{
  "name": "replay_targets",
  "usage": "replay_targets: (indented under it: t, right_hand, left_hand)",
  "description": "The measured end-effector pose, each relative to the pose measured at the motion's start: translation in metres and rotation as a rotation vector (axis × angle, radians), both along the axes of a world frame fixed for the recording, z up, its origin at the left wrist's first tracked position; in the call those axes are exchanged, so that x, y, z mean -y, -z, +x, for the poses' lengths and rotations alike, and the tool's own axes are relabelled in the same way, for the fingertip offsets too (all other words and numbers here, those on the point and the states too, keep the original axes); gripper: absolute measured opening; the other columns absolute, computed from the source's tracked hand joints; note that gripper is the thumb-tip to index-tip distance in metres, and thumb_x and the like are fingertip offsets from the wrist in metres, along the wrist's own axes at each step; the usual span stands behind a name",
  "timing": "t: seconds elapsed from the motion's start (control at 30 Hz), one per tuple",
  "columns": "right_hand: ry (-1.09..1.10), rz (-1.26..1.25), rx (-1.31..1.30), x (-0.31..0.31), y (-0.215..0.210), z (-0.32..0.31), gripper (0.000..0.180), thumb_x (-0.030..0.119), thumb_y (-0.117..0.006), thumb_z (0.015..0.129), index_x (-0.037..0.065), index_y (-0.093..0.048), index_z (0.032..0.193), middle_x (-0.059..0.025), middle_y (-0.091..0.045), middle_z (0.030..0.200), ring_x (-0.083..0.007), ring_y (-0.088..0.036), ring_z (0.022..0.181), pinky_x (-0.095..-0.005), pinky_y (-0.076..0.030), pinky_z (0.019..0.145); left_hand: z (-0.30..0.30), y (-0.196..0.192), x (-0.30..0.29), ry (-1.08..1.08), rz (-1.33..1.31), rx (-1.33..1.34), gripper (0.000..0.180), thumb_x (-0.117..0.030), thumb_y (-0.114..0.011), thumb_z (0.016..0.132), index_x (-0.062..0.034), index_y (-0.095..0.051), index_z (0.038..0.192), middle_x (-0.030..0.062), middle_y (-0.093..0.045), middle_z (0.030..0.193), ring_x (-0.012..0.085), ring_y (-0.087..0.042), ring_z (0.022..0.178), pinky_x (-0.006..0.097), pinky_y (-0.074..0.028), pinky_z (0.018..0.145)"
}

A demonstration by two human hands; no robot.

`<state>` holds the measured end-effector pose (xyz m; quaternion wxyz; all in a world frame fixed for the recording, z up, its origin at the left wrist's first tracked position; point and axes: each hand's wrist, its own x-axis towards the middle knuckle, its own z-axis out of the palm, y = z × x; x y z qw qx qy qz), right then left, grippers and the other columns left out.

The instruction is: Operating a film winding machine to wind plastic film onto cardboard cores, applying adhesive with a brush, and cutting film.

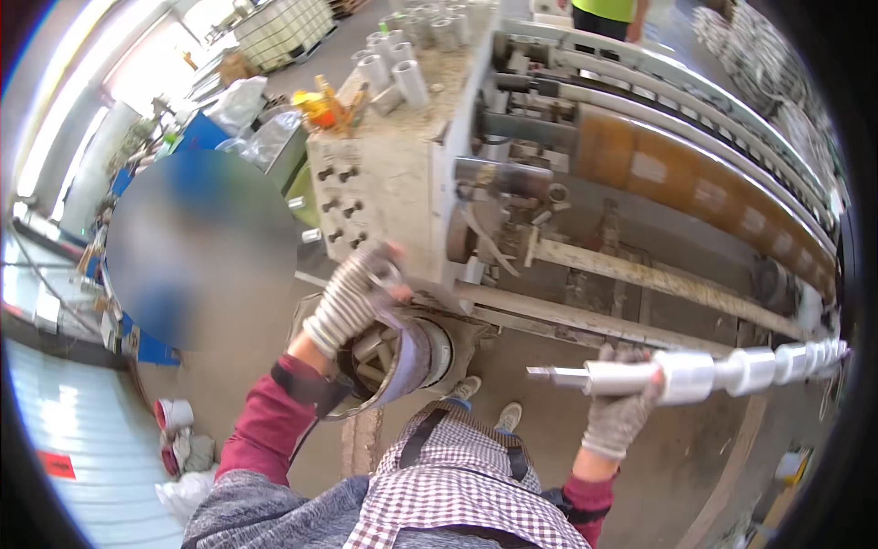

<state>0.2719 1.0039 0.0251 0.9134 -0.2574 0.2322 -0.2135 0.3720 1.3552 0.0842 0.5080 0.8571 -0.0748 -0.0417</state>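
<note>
My right hand (622,416), in a grey glove, grips a long metal shaft (560,373) near its left end. Several white rolls of film (688,375) sit along the shaft, which reaches toward the right edge. My left hand (352,293), in a striped glove and slightly blurred, is curled round what looks like a short tube (388,274); its round end shows by the fingertips. Below that hand stands a round bucket (410,366) with loose tube cores (373,361) inside, partly hidden by my forearm.
Ahead is a pale cabinet (389,192) with knobs, bearing several white tubes (412,84) and an orange-yellow container (314,108). A roller machine (677,165) with brown film extends to the right. Behind it stands a person in a bright yellow top (604,11). A red-and-white bucket (174,414) is at left.
</note>
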Motion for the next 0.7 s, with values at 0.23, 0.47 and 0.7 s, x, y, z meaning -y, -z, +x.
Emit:
replay_targets:
  t: [0.23, 0.47, 0.7]
  right_hand:
    - [0.045, -0.036, -0.114, -0.001, -0.005, -0.052, 0.045, 0.037, -0.068, 0.083, 0.006, -0.051, 0.110, -0.0022, -0.056, 0.085, -0.0142, -0.057, 0.077, -0.0377, -0.052, 0.086]
    - [0.009, -0.219, -0.172, 0.001, -0.004, -0.047, 0.048, 0.046, -0.065, 0.083, 0.010, -0.050, 0.111, -0.0021, -0.054, 0.085, -0.0195, -0.057, 0.080, -0.0332, -0.052, 0.079]
    - [0.128, 0.047, -0.024, -0.018, -0.003, -0.023, 0.048, 0.039, -0.066, 0.084, 0.004, -0.045, 0.109, -0.0091, -0.052, 0.092, -0.0251, -0.057, 0.086, -0.0497, -0.047, 0.094]
  left_hand:
    - [0.098, -0.008, -0.057, -0.225, -0.304, 0.198, 0.047, 0.004, -0.072, 0.072, -0.0077, -0.054, 0.114, -0.0022, -0.056, 0.092, 0.0074, -0.051, 0.081, 0.023, -0.046, 0.071]
    - [0.309, 0.050, -0.048, -0.179, -0.183, 0.624, 0.033, -0.003, -0.063, 0.084, -0.0093, -0.053, 0.115, -0.0027, -0.055, 0.101, 0.0081, -0.053, 0.082, 0.023, -0.048, 0.074]
    - [0.292, 0.046, -0.053, -0.123, -0.494, 0.193, 0.045, -0.016, -0.040, 0.098, -0.0055, -0.033, 0.141, 0.0084, -0.045, 0.136, 0.0226, -0.044, 0.124, 0.034, -0.032, 0.107]
